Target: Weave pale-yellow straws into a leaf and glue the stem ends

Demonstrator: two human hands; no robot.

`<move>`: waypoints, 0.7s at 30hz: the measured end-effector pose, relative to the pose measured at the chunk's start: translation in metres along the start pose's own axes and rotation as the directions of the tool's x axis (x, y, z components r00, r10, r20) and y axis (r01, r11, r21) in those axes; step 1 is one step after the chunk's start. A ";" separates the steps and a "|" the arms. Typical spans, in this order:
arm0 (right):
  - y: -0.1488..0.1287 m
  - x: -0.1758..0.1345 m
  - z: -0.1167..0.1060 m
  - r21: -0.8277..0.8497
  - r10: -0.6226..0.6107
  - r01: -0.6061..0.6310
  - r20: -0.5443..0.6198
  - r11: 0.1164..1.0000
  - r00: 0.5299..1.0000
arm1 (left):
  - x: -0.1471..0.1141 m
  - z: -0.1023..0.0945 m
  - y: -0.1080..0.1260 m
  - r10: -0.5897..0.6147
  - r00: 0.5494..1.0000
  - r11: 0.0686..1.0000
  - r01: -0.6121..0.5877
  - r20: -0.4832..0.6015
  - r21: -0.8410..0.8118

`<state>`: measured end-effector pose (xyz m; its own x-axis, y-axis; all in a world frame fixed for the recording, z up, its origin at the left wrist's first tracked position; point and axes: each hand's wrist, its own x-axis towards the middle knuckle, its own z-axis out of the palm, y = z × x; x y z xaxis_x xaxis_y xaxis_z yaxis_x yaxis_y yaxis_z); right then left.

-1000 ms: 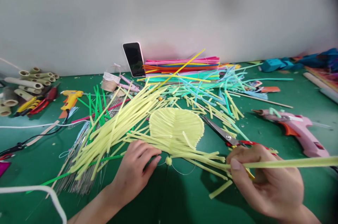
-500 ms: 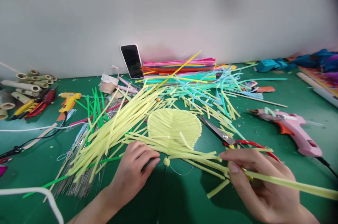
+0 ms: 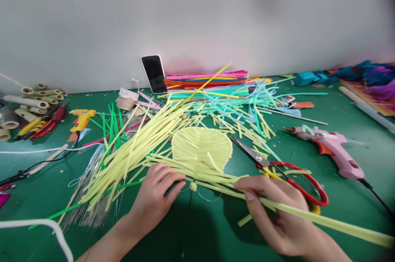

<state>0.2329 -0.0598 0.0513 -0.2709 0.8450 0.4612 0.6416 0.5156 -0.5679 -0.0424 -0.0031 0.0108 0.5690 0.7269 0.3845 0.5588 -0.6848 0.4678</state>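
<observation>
One yellow strip point(image 3: 327, 218) in right hand point(image 3: 290, 231) grip; leaf point(image 3: 200, 144) beyond, leftward.

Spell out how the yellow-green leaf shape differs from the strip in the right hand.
The leaf shape is broad and rounded, while the strip is long and narrow. The leaf shape is built of many lengths side by side; the strip is a single length. The leaf shape lies flat on the table, whereas the strip is pinched in the right hand. Both share the same yellow-green color.
</observation>
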 end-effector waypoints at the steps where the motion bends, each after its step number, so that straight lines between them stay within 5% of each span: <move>1: 0.000 0.000 0.003 0.008 0.010 -0.010 0.026 1.000 1.000 | -0.001 0.000 -0.001 -0.005 1.000 1.000 0.005 0.004 0.003; 12: 0.010 -0.004 0.020 -0.059 0.182 -0.173 0.199 0.983 0.963 | -0.002 -0.011 -0.009 -0.108 0.994 0.987 0.111 -0.031 0.114; 21: 0.008 -0.004 0.022 -0.053 0.229 -0.223 0.246 0.973 0.942 | 0.002 -0.014 -0.009 -0.196 0.972 0.974 0.177 0.132 0.143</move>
<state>0.2236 -0.0560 0.0299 -0.2845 0.9488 0.1370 0.7229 0.3062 -0.6194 -0.0550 0.0050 0.0181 0.5232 0.8336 0.1768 0.7311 -0.5457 0.4095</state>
